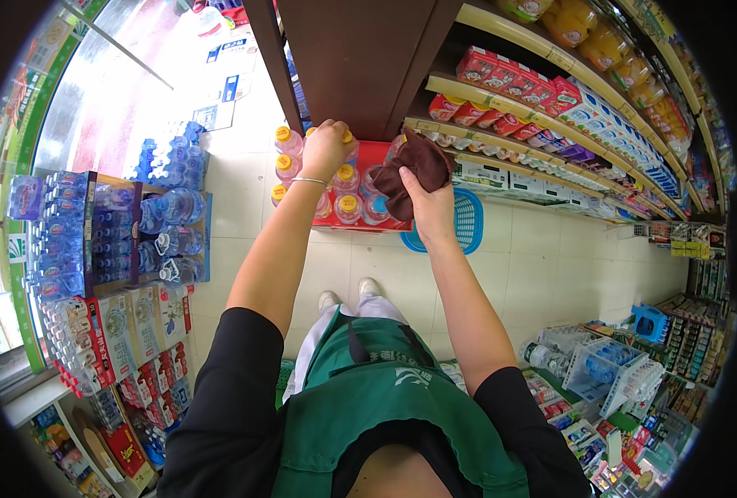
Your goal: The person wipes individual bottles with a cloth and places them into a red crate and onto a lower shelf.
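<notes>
My left hand (328,149) is curled over the back of a group of clear plastic bottles, its fingers around the top of a yellow-capped bottle (347,136). The fingertips are partly hidden. In my right hand (432,208) is a bunched dark brown cloth (423,168), held above the right side of the group. Several bottles with yellow caps (348,204) and one with a blue cap (376,206) stand upright in rows on a red stand (399,225). The cloth covers part of the bottles behind it.
A brown panel (356,62) rises behind the bottles. On the floor at their right is a blue plastic basket (468,218). Stocked shelves (530,103) run along the right. Packs of bottled water (175,230) are stacked at left, and goods crowd the lower right.
</notes>
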Demonstrator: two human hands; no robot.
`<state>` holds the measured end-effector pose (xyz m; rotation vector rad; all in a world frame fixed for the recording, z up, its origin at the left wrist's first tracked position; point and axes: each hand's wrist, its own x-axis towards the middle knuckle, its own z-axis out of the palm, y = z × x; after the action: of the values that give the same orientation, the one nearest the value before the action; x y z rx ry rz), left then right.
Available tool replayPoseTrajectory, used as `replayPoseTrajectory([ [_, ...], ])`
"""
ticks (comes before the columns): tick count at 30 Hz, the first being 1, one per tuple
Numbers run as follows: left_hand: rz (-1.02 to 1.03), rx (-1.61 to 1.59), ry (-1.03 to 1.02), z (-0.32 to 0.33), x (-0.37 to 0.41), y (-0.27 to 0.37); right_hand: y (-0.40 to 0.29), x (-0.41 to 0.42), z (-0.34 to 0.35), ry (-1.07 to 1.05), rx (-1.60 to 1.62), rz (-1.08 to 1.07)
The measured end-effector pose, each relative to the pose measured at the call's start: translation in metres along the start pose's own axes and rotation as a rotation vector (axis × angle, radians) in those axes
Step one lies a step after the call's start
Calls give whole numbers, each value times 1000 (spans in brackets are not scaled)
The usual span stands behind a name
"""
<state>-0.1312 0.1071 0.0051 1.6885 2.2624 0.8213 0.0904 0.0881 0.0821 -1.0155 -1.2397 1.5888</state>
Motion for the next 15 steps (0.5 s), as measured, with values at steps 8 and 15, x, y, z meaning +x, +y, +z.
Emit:
replayPoseTrajectory([
  [8, 2, -9, -51, 5, -8, 0, 7, 0, 2, -28, 24, 27],
  [15, 36, -48, -24, -23, -15, 1, 9, -4, 10, -52, 7, 43],
])
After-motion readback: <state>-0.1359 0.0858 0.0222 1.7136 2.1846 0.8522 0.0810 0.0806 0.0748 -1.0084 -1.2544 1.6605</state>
